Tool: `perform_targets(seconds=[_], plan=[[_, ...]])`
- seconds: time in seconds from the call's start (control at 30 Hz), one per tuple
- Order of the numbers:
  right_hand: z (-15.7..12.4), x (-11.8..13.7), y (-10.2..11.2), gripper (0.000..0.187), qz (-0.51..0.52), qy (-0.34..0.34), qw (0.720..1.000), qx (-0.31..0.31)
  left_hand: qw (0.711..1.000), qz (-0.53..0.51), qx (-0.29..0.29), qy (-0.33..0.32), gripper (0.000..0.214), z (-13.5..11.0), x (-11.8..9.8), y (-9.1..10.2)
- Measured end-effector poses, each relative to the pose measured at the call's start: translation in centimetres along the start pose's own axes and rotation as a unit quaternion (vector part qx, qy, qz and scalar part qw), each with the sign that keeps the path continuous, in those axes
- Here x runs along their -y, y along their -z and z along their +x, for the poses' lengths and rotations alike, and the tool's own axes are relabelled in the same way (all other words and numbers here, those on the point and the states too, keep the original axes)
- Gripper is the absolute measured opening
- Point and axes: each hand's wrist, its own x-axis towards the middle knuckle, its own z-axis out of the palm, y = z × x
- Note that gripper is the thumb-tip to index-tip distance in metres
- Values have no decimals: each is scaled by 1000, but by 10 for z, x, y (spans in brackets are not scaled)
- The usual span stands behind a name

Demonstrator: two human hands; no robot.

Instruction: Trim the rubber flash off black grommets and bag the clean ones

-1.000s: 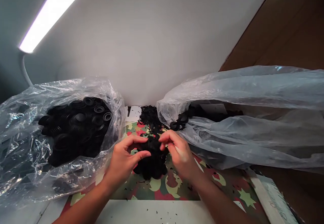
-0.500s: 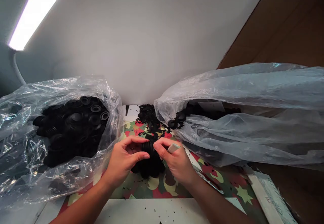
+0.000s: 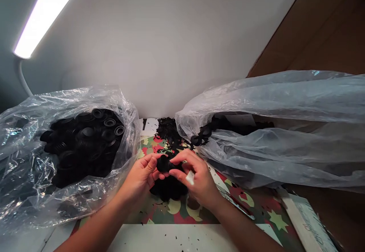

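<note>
A black ribbed rubber boot (image 3: 163, 164) is held between my two hands over the middle of the table. My left hand (image 3: 144, 172) is closed on its left end, thumb on top. The fingertips of my right hand (image 3: 196, 176) pinch its right side. Something small and white (image 3: 190, 177) shows at the right hand's fingers; I cannot tell whether it is a wrap or a held piece. Below the hands lies a dark heap of black rubber parts (image 3: 169, 191), its details lost in shadow.
On the left, a clear plastic bag (image 3: 131, 130) holds many similar ribbed boots (image 3: 85, 141). Another clear bag (image 3: 256, 157) lies open on the right. Black scraps (image 3: 167, 128) pile up at the back. A metal tool (image 3: 239, 206) lies beside my right forearm. A lamp (image 3: 45, 20) shines upper left.
The boot has turned in my hands and shifted slightly left. My left thumb has moved from below it to its top, and my right fingers have opened wider around its side.
</note>
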Motion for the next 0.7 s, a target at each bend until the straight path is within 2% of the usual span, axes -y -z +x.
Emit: perform_targets(seconds=[0.1,0.2,0.27,0.33,0.4,0.43,0.6,0.7], plan=[[-2,0,-4,6,-24,38,999,7,999,33,-6,-8,50,1,5,2],[-2,-1,-6,9,-17,10,1000,0,988,139,-10,-73,51,0,8,4],[-3,0,-8,15,4,-35,999,-6,957,235,-30,-169,52,-3,9,5],[-2,1,-9,19,39,-80,996,-7,911,317,-50,-259,47,-5,9,4],[-2,3,-10,23,74,-107,991,-4,885,352,-52,-300,31,-7,7,3],[-3,4,-11,23,86,-113,990,-3,887,348,-48,-301,26,-8,7,3],[-3,6,-11,23,117,-124,985,-12,944,234,-38,-231,28,-6,5,0],[-5,6,-11,24,138,-135,981,-12,957,189,-41,-215,29,-6,5,-1]])
